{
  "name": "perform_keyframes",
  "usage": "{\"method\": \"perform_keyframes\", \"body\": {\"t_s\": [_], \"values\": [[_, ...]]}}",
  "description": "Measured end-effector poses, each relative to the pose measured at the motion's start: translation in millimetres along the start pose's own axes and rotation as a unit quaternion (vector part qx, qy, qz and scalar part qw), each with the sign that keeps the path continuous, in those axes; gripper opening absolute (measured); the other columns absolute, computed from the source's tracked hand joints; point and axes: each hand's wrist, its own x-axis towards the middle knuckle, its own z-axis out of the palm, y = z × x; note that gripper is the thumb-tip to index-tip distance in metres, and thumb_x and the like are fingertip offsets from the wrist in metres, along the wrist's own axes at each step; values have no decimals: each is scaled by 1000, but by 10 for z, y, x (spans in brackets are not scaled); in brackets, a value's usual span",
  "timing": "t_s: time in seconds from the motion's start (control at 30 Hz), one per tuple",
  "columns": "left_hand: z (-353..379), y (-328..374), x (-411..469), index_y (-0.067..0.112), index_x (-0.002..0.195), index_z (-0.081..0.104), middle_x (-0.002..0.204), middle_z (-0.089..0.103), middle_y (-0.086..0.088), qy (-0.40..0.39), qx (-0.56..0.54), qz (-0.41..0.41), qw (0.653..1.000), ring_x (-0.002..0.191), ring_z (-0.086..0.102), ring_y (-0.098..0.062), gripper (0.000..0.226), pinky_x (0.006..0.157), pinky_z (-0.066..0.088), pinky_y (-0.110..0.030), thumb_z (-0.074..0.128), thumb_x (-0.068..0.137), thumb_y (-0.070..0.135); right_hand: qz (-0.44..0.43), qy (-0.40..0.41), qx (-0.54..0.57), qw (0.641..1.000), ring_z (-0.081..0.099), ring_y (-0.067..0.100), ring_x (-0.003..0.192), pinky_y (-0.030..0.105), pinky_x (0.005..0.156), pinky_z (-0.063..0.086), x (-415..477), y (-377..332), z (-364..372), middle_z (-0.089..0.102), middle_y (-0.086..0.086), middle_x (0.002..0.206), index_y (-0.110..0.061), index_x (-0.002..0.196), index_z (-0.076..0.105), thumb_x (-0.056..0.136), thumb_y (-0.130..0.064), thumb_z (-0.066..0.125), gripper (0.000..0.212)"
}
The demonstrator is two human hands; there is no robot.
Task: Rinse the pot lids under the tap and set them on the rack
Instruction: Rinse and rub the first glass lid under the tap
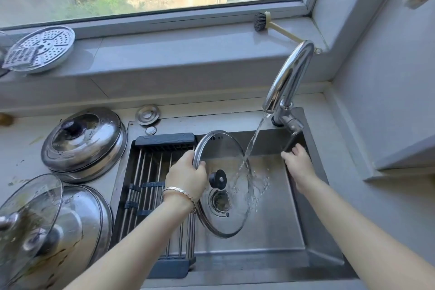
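The left hand (186, 175), a bracelet (179, 193) on its wrist, grips the glass lid (226, 214) by the rim, fingers curled over the metal edge at the lid's upper left. The lid is held tilted over the sink (270, 242), which is set into the right part of the tabletop (18, 148), with its black knob (218, 179) facing the camera. Water (253, 141) runs from the tap (290, 73) at the sink's far right corner, strikes the right side of the glass and splashes off it. The right hand (297, 165) is at the tap lever (290, 141), with thumb and fingers closed on its dark end. The rack (150, 172) spans the left side of the sink, just beside the held lid, and its steel rods carry nothing. Left of the sink, toward the tabletop's far edge, sits a domed steel lid (84, 141) beaded with drops. Nearer the front left corner lies a second steel lid (82, 219) with another glass lid (30, 214) propped against it (this one looks smeared). A perforated steamer plate (42, 49) leans on the windowsill (188, 54) at the left, and a brush (266, 22) lies on the sill at the right.
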Motion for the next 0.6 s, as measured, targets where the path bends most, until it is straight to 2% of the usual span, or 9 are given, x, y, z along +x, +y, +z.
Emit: {"method": "perform_keyframes", "body": {"t_s": [0.03, 0.1, 0.13, 0.2, 0.27, 0.37, 0.43, 0.53, 0.6], "values": [[-12, 8, -20, 21, 73, 47, 68, 64, -8, -1, -3, -6, 1000, 67, 65, -34, 11, 68, 55, -46, 48, 83, 22, -7, 10, 40, 999, 43, 18, 126, 34, 106, 33, 61, -75, 30, 46, 3, 135, -9, 140, 36, 87, -5, 49, 55], [-20, -11, -41, 24, 70, 46, 66, 63, -9, -3, -30, -14, 999, 65, 64, -35, 11, 67, 55, -49, 49, 80, 21, -6, 18, 102, 995, 49, 9, 97, 26, 86, 40, 103, -203, 106, 50, -8, 104, -21, 108, 55, 73, -6, 52, 38], [-19, -39, -39, 25, 70, 46, 66, 63, -11, -2, -44, -18, 999, 65, 64, -36, 11, 66, 55, -51, 50, 79, 21, -8, 23, 111, 994, 50, 9, 96, 27, 84, 40, 92, -274, 146, 50, -8, 103, -19, 109, 56, 72, -6, 52, 39], [-33, -43, -55, 22, 69, 47, 67, 64, -14, -4, -52, -26, 998, 65, 64, -37, 11, 65, 55, -53, 52, 79, 23, -5, 11, 66, 998, 49, 20, 115, 34, 95, 41, 59, -368, 224, 47, 3, 122, -8, 140, 38, 85, -1, 47, 57], [-54, -24, -72, 17, 70, 47, 67, 65, -18, -10, -60, -41, 997, 65, 65, -38, 15, 66, 55, -54, 54, 74, 29, -7, -1, 5, 1000, 48, 26, 116, 31, 89, 43, 60, -449, 266, 44, 8, 125, -10, 147, 24, 90, 0, 41, 60], [-96, 34, -90, 7, 74, 48, 73, 66, -22, -26, -59, -78, 995, 65, 67, -36, 25, 65, 57, -51, 54, 69, 31, -13, -26, -157, 987, 52, 30, 109, 28, 85, 40, -74, -568, 191, 49, 14, 129, -4, 132, 45, 88, -5, 42, 44], [-118, 81, -115, 4, 75, 45, 71, 61, -16, -47, -66, -113, 990, 54, 66, -28, 16, 57, 59, -45, 54, 77, 18, -67, -118, -287, 948, 58, 29, 107, 32, 90, 45, -312, -552, 147, 57, 14, 127, -3, 118, 59, 89, -17, 50, 34], [-108, 153, -124, 2, 74, 46, 47, 61, -10, -84, -120, -170, 975, 47, 66, -31, 9, 56, 59, -45, 47, 81, 6, -139, -344, -362, 855, 51, 14, 123, 31, 105, 40, -804, -381, 232, 50, -2, 138, -21, 135, 46, 85, -50, 56, 59], [-130, 215, -134, -5, 77, 50, 38, 58, -14, -112, -148, -195, 963, 41, 64, -28, 9, 48, 58, -39, 45, 81, 2, -197, -389, -377, 818, 54, 13, 116, 31, 100, 43, -1105, -234, 337, 56, -3, 130, -28, 132, 46, 80, -57, 59, 61]]}}
